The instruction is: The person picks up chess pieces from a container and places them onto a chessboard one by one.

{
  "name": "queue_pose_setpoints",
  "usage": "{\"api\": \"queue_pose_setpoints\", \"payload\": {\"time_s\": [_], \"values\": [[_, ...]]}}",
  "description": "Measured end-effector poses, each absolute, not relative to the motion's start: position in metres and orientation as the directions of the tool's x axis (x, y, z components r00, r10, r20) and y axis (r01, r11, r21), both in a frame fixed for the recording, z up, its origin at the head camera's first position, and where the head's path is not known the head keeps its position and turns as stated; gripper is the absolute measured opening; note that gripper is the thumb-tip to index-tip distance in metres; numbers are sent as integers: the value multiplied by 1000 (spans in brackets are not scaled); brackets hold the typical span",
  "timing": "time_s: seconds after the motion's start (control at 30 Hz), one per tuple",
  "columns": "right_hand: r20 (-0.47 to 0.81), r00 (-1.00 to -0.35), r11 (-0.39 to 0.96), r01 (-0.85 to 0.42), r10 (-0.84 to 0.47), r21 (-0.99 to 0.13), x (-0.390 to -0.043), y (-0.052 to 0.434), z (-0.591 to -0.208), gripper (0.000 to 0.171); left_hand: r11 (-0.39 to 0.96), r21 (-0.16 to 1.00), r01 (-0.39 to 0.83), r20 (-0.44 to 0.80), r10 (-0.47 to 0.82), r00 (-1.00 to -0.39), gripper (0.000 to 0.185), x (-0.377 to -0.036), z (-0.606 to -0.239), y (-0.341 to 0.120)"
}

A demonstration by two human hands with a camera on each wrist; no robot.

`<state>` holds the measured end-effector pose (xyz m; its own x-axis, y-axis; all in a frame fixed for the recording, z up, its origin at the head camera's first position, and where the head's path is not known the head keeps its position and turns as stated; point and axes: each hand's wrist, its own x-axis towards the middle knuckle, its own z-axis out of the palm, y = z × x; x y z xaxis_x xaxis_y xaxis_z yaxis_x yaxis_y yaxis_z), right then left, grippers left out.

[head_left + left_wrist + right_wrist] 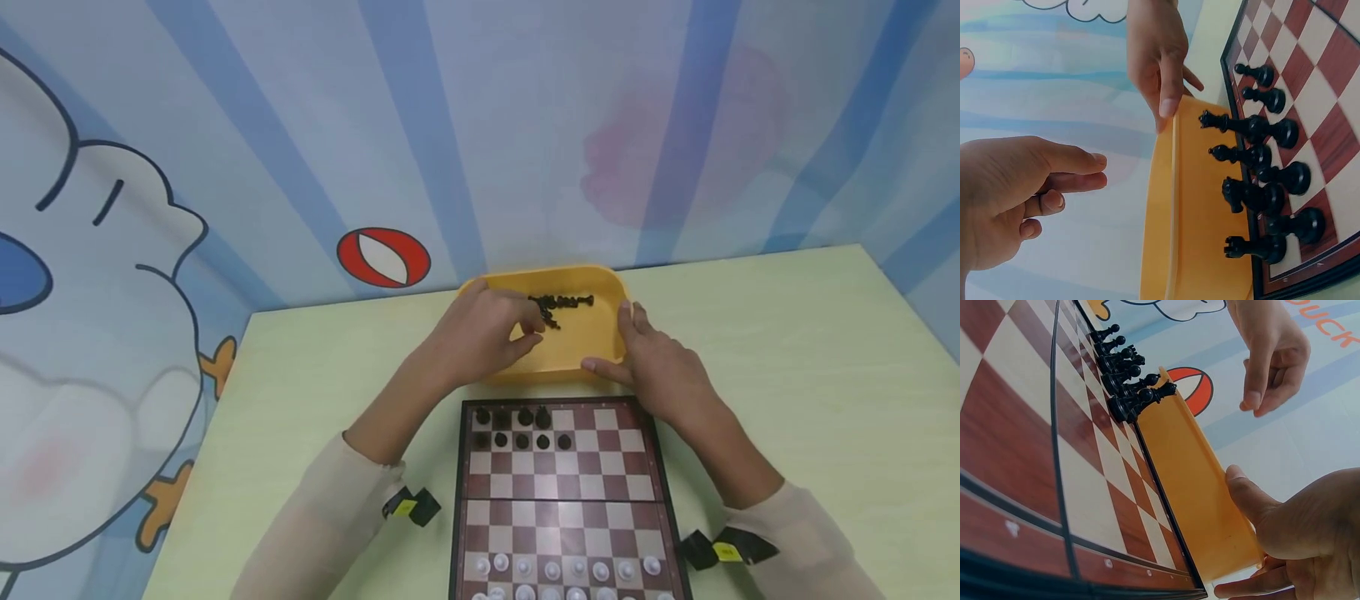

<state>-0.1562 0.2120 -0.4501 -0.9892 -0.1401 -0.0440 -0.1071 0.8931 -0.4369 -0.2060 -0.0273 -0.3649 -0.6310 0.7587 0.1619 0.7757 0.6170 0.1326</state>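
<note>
My left hand [491, 329] hovers over the left part of a yellow tray [577, 350]. In the left wrist view, thumb and forefinger stretch forward with a gap between them, and nothing shows in it. Black chess pieces [562, 302] lie in a loose cluster on the tray's floor, just beyond those fingertips. My right hand [667, 367] holds the tray's near right corner, thumb on the near rim and fingers along the right side. On the chessboard [558, 500], several black pieces [1266, 194] stand upright in two rows at the far left.
White chess pieces [551, 571] stand in rows at the board's near end. The board lies right in front of the tray on a pale table [810, 375]. Behind the tray rises a wall [525, 150] with blue stripes and cartoon figures.
</note>
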Motion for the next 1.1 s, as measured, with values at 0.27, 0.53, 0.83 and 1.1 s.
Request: {"api": "queue_pose_setpoints", "payload": {"time_s": [0.27, 0.53, 0.83, 1.1], "values": [[-41, -989, 891, -108, -140, -442, -154, 212, -450, 108, 574, 176, 800, 173, 782, -599, 7, -230, -369, -21], [-32, -989, 890, -115, -144, -440, -154, 211, -450, 107, 603, 184, 776, 111, 772, -626, 9, -258, -382, -14], [-27, -989, 894, -117, -143, -433, -153, 212, -449, 106, 627, 133, 767, 22, 772, -635, 8, -280, -397, 0], [-39, -988, 888, -114, -147, -445, -151, 214, -451, 107, 634, 57, 771, -89, 773, -629, 31, -290, -414, 12]]}}
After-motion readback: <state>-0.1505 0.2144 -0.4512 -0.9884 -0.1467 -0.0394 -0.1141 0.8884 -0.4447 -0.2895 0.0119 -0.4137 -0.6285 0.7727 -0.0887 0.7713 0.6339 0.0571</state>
